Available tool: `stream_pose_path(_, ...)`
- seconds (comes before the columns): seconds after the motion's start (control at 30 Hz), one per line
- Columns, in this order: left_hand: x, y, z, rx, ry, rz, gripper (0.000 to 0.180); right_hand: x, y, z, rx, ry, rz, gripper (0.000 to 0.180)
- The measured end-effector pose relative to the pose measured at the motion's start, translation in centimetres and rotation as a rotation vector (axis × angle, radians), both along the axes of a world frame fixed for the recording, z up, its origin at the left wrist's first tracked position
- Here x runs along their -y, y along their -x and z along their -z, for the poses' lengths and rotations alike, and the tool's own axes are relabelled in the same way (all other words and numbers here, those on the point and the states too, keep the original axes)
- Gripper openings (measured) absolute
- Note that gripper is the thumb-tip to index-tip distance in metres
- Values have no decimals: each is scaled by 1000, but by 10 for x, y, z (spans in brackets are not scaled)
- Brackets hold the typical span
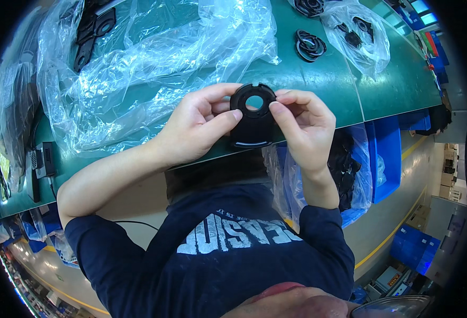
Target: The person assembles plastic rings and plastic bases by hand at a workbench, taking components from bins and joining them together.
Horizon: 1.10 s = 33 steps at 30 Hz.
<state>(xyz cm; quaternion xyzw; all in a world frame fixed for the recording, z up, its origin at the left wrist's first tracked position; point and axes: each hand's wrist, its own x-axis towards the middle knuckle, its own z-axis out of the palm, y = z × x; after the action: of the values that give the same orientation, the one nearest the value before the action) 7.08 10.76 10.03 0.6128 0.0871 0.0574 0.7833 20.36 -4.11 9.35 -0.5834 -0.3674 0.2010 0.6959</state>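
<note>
Between my two hands is a black plastic part (251,127) with a rounded top, a round hole through it and a small notch in its upper rim. My left hand (204,116) pinches its left edge, the thumb lying on the front face beside the hole. On the other side my right hand (305,116) grips the right edge between thumb and fingers. The part is held up over the near edge of the green table (307,79). Its back is hidden from me.
A large clear plastic bag (154,63) with black parts spreads over the table's left. Coiled black rings (310,46) and a smaller bag (358,37) of black pieces lie at the far right. Below the right edge stands a blue bin (387,159). A small black device (43,160) sits at left.
</note>
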Motion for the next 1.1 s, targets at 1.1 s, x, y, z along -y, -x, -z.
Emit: stream_pose_path(1.1,9,8,-13,-23,-284,-159,18,1,10,-5,177,56,-179,9)
